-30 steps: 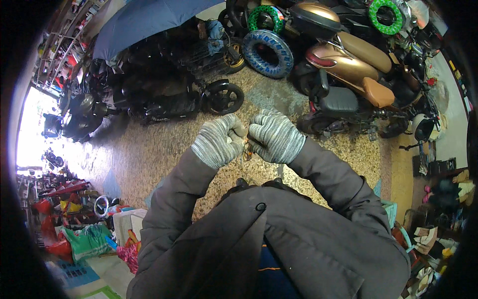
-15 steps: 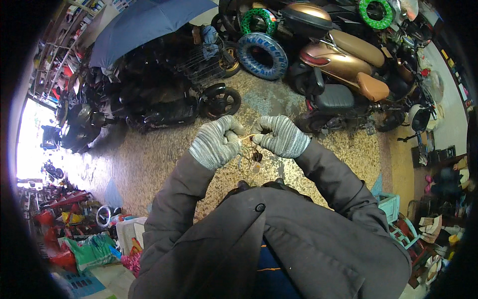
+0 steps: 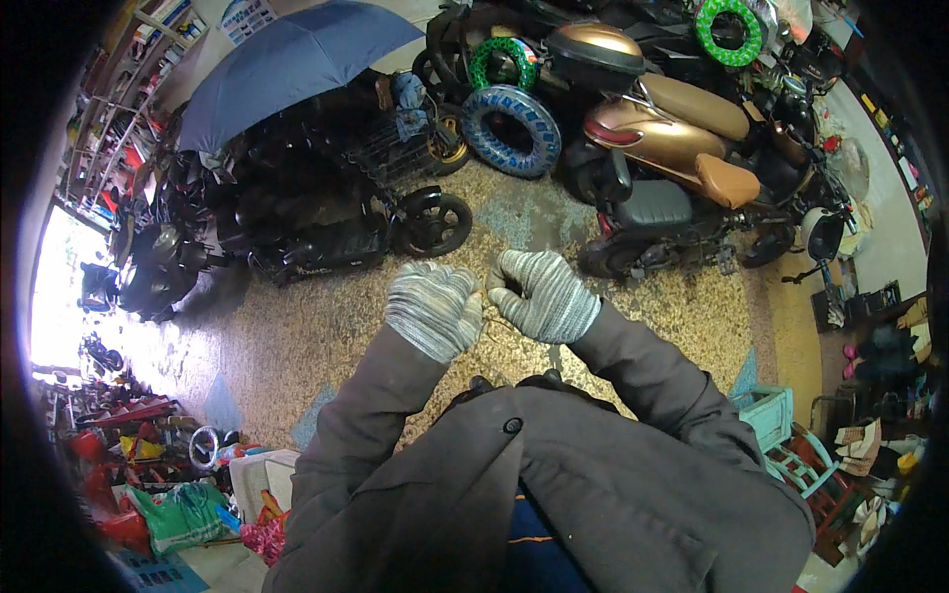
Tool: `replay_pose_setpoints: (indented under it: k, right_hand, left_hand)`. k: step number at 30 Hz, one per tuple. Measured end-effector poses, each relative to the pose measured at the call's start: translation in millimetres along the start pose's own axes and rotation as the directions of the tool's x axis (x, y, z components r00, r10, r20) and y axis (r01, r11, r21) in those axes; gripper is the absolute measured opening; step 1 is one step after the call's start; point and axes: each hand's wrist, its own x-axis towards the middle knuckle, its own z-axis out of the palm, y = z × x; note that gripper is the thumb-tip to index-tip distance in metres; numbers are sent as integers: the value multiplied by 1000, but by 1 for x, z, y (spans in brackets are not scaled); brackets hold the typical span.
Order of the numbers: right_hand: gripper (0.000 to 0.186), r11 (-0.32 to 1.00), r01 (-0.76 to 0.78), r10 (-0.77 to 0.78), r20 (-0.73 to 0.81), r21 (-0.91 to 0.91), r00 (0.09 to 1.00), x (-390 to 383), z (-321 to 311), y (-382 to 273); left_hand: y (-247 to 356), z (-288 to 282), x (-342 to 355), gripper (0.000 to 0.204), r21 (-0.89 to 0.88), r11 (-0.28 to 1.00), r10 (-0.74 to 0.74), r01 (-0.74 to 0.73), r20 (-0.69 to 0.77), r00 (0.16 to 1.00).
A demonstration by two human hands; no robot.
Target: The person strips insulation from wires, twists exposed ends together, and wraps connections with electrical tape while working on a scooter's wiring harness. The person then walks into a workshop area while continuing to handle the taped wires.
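Both my hands wear grey-and-white knitted work gloves and meet at chest height over the floor. My left hand (image 3: 433,310) is closed in a fist, thumb side toward the right hand. My right hand (image 3: 546,296) is closed too, its fingertips pinched together just across a small gap. Between them a short bit of thin wire (image 3: 491,301) shows, dark with a trace of orange near the left fingers. The gloves hide most of it, so I cannot make out how its ends lie in my fingers.
Black scooters (image 3: 326,217) stand ahead on the left under a blue umbrella (image 3: 292,69). A gold scooter (image 3: 633,133) is ahead on the right, near a blue-patterned tyre (image 3: 511,131). A turquoise stool (image 3: 763,420) stands at right, a green sack (image 3: 178,514) at lower left.
Both hands have come down a little toward my body. The orange wire and the dark piece hanging between them, plain before, are now mostly hidden. My view has shifted slightly.
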Motion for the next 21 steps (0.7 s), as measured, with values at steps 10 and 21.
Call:
replay_pose_setpoints:
  k: [10, 21]
  right_hand:
    - [6, 995, 55, -66, 141, 81, 988, -5, -16, -11]
    - [6, 974, 57, -103, 202, 221, 974, 0, -33, -11]
  left_hand:
    - [-16, 22, -22, 28, -712, -377, -74, 593, 661, 747]
    - [3, 28, -21, 52, -721, -362, -59, 591, 650, 757]
